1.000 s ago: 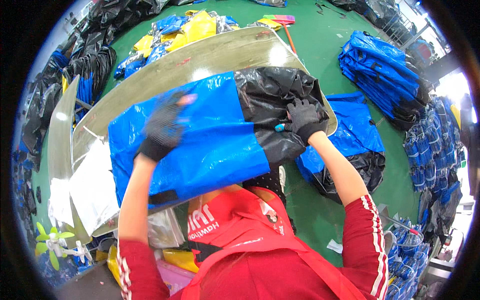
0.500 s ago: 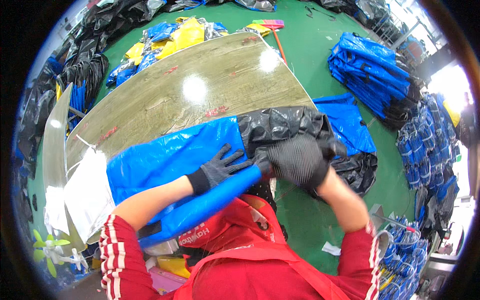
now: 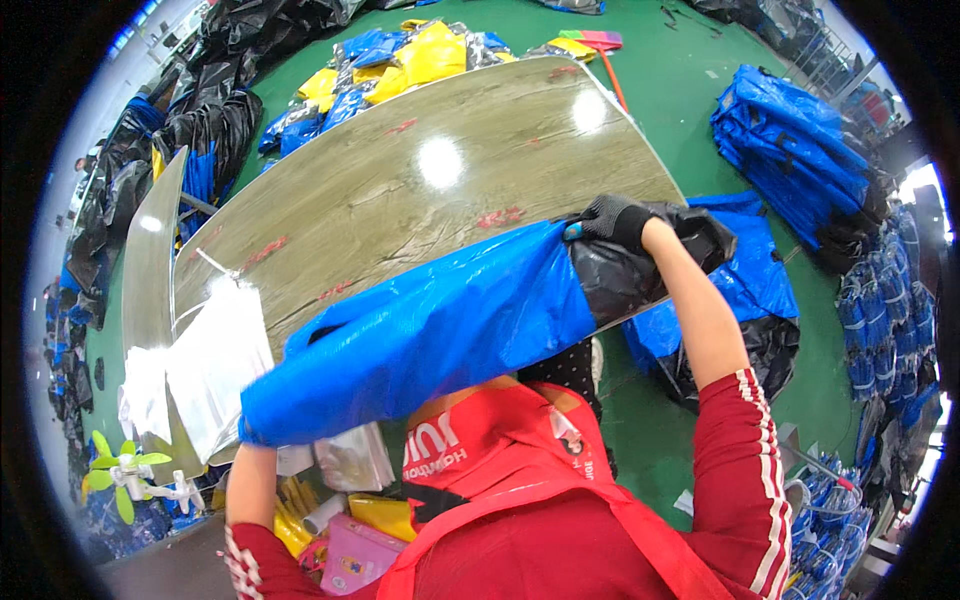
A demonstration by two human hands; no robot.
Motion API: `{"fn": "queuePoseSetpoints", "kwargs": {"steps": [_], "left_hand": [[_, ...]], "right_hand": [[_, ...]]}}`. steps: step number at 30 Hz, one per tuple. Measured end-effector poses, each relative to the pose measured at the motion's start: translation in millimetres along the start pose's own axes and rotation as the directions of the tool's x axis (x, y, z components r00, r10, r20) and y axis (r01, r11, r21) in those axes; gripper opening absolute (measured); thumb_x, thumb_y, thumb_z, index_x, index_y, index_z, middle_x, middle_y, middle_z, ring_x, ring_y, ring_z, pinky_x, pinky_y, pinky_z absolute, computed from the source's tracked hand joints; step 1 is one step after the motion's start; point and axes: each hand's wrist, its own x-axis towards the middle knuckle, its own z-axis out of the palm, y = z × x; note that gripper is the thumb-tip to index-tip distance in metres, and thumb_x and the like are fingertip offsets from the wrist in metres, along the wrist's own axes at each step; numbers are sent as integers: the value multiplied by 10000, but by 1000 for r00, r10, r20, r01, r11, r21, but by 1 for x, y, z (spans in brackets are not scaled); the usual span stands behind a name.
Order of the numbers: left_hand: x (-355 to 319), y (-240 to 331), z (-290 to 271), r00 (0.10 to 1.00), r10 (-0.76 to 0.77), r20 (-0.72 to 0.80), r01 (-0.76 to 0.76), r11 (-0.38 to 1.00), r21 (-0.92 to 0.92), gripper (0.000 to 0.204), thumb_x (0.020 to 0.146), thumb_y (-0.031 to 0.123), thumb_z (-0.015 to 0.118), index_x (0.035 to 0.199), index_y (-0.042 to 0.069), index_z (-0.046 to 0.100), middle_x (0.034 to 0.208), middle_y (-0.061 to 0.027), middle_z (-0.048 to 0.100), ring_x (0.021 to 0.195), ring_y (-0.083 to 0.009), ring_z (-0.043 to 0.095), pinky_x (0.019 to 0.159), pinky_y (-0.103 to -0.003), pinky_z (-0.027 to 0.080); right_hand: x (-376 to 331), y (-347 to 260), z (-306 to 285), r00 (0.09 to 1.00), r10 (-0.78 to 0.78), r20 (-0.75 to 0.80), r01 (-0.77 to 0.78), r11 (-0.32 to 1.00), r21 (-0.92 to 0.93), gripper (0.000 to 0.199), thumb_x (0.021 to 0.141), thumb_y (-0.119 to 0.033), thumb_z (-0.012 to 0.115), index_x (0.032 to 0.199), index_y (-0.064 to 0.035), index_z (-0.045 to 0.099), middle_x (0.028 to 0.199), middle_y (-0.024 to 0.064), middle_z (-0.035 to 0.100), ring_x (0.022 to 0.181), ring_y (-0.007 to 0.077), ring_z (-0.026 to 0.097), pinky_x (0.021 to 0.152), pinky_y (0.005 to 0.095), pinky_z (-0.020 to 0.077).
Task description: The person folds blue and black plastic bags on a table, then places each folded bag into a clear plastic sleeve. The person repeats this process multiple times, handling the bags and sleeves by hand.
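Note:
A blue-and-black plastic sheet (image 3: 450,315), folded into a long strip, lies slantwise along the near side of a wood-patterned table (image 3: 380,200). My right hand (image 3: 612,222), in a grey-black glove with a blue patch at one fingertip, grips the sheet's upper edge where blue meets black. At the left end, the blue part covers my left hand; only the bare forearm (image 3: 252,485) shows below it. Beyond my right hand, the crumpled black end reaches past the table's right edge.
White plastic bags (image 3: 220,360) hang at the table's left corner. Blue and yellow packed bundles (image 3: 400,70) lie behind it, near a broom (image 3: 612,75). Another blue-and-black sheet (image 3: 750,290) and a large blue stack (image 3: 795,150) are on the right. A small green fan (image 3: 125,465) stands lower left.
My left hand has gone from the sheet's middle to its left end, under the blue. My right hand has moved up to the far edge. The near blue flap now lies over the strip.

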Motion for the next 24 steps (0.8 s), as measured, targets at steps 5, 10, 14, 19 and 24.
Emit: {"fn": "queuePoseSetpoints", "kwargs": {"steps": [5,10,14,19,24], "left_hand": [[-39,-54,44,868,-260,-423,51,894,-446,433,918,355,600,1198,26,572,1100,-123,604,937,-286,553,804,-432,425],[-3,-91,91,682,-271,-680,-37,915,-401,430,919,353,614,1173,7,584,1015,-127,651,848,-272,593,733,-405,461],[33,-76,79,756,33,-654,219,929,299,518,874,450,634,1069,-28,594,851,-247,625,763,-387,610,683,-478,452],[60,68,77,685,384,-619,499,372,782,616,826,245,607,1380,42,432,1398,-210,459,1323,-373,387,1124,-438,263],[143,176,195,675,736,58,-556,456,695,664,819,558,558,1310,113,520,1433,-215,402,1384,-430,245,1134,-599,68]], "right_hand": [[10,-17,-7,991,52,121,-44,997,-68,719,737,-708,610,741,7,684,680,236,626,587,338,622,574,415,473],[2,-40,-14,957,278,88,-244,929,-278,692,776,-696,556,942,-43,714,970,222,672,897,372,660,796,462,511],[-7,-36,-11,955,295,4,-276,899,-340,457,819,-483,565,980,-87,726,1048,195,669,984,369,650,852,466,504],[3,-38,2,915,402,-20,-375,833,-406,482,820,-488,569,997,-66,721,1050,207,671,984,361,658,853,459,507],[-29,-67,-11,948,205,-243,-299,837,-458,473,805,-502,603,1015,-92,715,933,179,691,878,359,672,778,475,517]]}}
